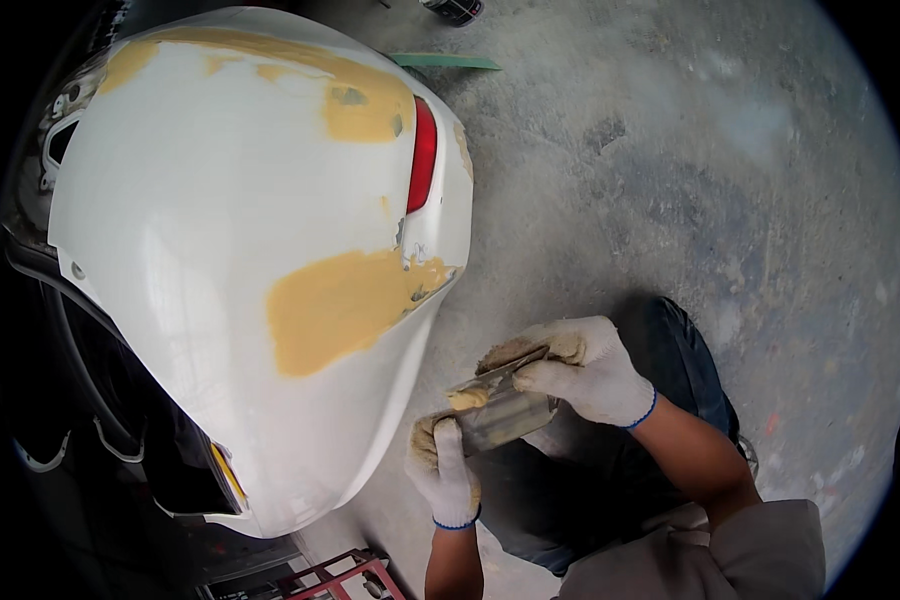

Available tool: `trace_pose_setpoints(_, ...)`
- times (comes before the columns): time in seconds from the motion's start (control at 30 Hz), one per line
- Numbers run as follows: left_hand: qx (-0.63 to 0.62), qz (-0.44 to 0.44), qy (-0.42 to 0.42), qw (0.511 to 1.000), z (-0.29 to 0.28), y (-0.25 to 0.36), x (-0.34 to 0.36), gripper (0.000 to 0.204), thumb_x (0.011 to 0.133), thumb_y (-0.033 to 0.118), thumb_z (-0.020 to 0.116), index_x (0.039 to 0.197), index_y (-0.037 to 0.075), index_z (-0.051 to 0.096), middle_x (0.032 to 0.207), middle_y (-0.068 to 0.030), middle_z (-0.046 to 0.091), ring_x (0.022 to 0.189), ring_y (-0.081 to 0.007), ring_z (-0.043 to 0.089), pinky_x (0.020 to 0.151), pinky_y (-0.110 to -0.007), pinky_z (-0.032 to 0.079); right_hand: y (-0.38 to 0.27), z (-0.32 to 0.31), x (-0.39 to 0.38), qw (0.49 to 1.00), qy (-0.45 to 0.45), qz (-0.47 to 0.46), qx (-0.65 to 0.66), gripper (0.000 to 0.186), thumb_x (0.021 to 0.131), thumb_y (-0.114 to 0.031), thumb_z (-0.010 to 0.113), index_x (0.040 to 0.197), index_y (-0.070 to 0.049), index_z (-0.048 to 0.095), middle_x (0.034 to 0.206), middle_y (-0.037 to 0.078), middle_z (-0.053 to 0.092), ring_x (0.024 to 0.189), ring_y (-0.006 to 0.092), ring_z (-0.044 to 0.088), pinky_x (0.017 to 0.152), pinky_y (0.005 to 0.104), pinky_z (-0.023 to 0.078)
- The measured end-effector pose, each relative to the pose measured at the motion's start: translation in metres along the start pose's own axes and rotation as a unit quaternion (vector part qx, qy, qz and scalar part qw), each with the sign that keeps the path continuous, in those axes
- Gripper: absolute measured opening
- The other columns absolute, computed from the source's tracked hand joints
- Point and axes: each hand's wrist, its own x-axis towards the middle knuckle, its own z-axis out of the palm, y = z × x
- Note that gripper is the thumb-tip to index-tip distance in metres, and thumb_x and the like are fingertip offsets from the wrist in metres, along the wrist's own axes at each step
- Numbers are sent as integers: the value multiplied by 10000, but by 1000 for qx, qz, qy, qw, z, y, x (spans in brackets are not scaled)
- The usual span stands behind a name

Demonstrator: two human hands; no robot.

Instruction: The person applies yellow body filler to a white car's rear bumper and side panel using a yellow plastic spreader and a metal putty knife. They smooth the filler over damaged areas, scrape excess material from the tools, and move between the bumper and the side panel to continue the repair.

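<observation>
In front of me, both gloved hands are closed around flat grey putty spreaders. My left hand (445,470) grips the near end of a wide spreader plate (510,418), thumb on top. A dab of tan filler (467,398) sits on it. My right hand (592,372) pinches a second blade-like spreader (505,372) against the plate's far side; where the two overlap is hard to make out. Both white gloves have tan stains on the fingers. Left of my hands is a white car bumper (190,210) with a smooth tan filler patch (335,308) near its edge.
Another tan filler area (365,108) runs along the bumper's far side, near a red reflector (423,155). A green strip (445,61) and a dark can (454,10) are on the concrete floor (670,190). Red metal framework (340,580) stands below the bumper.
</observation>
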Motion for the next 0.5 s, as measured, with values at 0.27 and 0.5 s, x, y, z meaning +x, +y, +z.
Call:
trace_pose_setpoints(0.27,-65,32,121,990,-25,8,12,273,999,225,536,920,-31,585,828,-106,661,685,-127,597,640,-261,511,-14,13,8,893,-168,8,-418,344,974,-274,581,1267,-120,670,1086,152,707,899,254,680,823,325,522)
trace_pose_setpoints(0.5,-162,101,205,960,-72,-5,10,316,1020,287,541,943,-20,553,833,-81,613,738,-136,573,684,-266,491,-20,8,5,841,-197,-86,-496,285,980,-235,569,1193,-100,702,1084,104,706,964,248,673,876,307,516)
